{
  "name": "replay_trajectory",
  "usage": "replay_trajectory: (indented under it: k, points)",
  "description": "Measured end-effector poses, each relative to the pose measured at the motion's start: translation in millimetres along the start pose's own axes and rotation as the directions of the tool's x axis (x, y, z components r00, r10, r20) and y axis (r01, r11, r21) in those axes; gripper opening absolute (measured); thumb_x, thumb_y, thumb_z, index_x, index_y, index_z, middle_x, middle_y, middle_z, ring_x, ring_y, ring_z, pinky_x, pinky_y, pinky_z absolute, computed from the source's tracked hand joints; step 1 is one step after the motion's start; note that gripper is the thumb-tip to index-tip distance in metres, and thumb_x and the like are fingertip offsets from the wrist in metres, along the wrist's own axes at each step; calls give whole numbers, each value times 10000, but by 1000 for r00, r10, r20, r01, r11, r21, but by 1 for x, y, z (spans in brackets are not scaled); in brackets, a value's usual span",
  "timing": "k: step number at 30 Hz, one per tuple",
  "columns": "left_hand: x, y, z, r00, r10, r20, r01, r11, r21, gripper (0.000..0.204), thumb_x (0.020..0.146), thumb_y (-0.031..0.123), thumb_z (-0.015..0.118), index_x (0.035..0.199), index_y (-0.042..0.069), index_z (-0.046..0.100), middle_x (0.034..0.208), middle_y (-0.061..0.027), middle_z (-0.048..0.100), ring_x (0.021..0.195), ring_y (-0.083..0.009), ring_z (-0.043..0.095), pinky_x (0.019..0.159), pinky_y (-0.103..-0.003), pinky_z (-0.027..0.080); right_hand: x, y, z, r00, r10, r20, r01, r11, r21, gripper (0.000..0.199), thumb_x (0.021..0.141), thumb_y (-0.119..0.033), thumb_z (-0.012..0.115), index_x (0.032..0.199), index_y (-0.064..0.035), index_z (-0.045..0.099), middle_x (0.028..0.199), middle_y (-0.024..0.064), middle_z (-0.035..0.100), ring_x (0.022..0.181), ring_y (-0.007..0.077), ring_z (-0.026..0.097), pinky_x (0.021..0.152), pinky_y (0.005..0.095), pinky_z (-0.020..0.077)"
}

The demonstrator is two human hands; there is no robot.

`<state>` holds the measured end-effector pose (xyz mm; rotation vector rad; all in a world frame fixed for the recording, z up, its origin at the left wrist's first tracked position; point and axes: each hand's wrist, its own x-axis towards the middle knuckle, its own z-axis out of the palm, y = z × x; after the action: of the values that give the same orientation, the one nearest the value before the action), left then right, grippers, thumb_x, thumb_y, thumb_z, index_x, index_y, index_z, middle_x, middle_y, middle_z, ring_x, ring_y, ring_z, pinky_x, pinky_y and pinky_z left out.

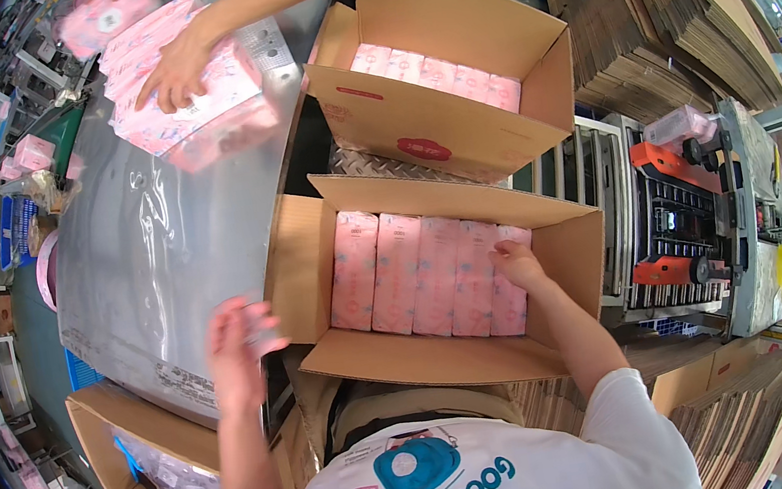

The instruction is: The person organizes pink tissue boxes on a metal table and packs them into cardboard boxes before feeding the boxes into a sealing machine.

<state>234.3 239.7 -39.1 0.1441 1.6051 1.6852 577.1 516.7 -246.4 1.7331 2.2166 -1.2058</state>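
Observation:
In front of me an open cardboard box (447, 347) holds a row of several pink tissue packs (396, 279) standing side by side. My right hand (518, 264) reaches into its right end, fingers bent against the upper part of the rightmost pack (508, 303). Left of the box, above the edge of the metal table (162, 269), my left hand (237, 353) is raised and smeared by motion. A small greyish patch shows by its fingers, and I cannot make out whether it is a held thing.
A second open box (443, 120) with pink packs stands behind mine. At the far left a co-worker's hand (179, 74) lies on a pile of pink packs (209, 110). Flattened cartons (650, 13) lean at the far right, beside a roller conveyor with an orange-and-black machine (674, 212).

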Motion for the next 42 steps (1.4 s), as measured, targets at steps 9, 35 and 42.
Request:
replay_trajectory:
  k: [9,35,42]
  points:
    - [-149,24,-220,688,384,-616,-418,903,96,342,939,111,462,1257,-2,400,1292,-191,482,1161,-304,511,946,-438,466,34,-30,43,915,-402,40,395,869,-297,444,808,-198,580,1227,-66,515,1326,153,465,1239,332,412,991,407,369]
    - [-259,-88,-428,304,395,-867,499,709,498,224,872,182,561,970,-18,541,960,-128,622,855,-215,596,734,-317,464,-8,-8,112,603,50,796,626,590,-511,399,870,-394,513,1124,-108,626,1079,131,639,994,311,595,846,422,453]
    - [-135,-14,-419,492,434,-755,448,617,647,339,835,190,597,1052,-63,541,974,-211,615,920,-314,598,801,-357,454,3,-161,60,631,-162,759,710,515,-480,512,841,-507,517,1136,-101,617,1062,122,642,980,301,600,849,400,465]
